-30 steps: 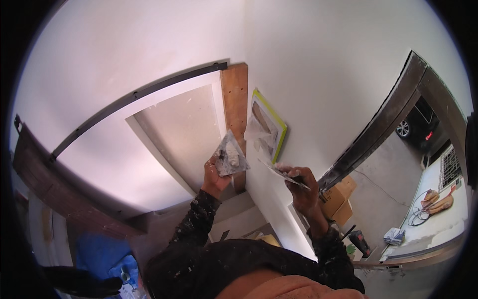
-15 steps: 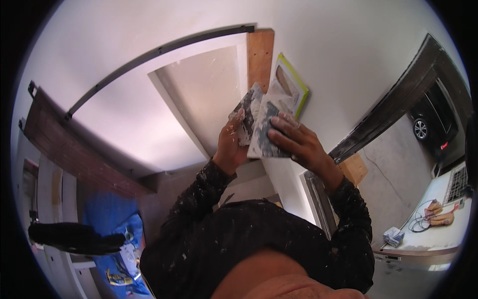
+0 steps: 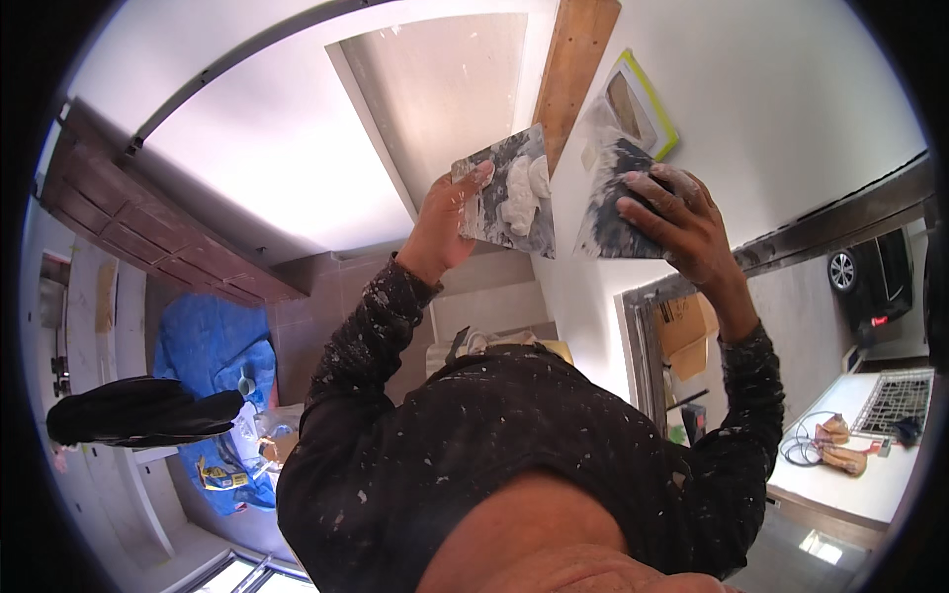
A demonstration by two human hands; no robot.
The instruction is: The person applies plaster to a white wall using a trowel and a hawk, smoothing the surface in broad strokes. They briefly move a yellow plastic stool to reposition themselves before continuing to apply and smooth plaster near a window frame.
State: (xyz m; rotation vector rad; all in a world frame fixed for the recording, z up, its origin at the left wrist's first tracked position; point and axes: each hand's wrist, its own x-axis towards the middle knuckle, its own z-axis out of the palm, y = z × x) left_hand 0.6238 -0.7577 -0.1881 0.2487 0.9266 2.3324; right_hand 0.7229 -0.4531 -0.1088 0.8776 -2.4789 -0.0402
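Observation:
My left hand (image 3: 447, 219) grips a flat metal putty plate (image 3: 484, 212) by its left edge, the thumb on top. A thick lump of white putty (image 3: 522, 198) lies on the plate toward its right side, with dark smears around it. In my right hand (image 3: 687, 212) is a broad dark putty spreader (image 3: 628, 203), streaked with white and blurred at its left edge. My fingers lie across its face; the thumb is hidden. A gap separates the spreader from the plate. Whether the spreader touches the white wall (image 3: 771, 109) behind it, I cannot tell.
A yellow-green-edged frame (image 3: 647, 109) is on the wall beyond my right hand. Left of it runs a brown wooden board (image 3: 575, 69). Blue sheeting (image 3: 213, 341) with clutter lies at lower left. A doorway at right shows a black car (image 3: 880, 277).
My hands have moved apart: the spreader, earlier against the putty plate, has swung right, away from it. The lump of putty now shows more fully. The view has shifted.

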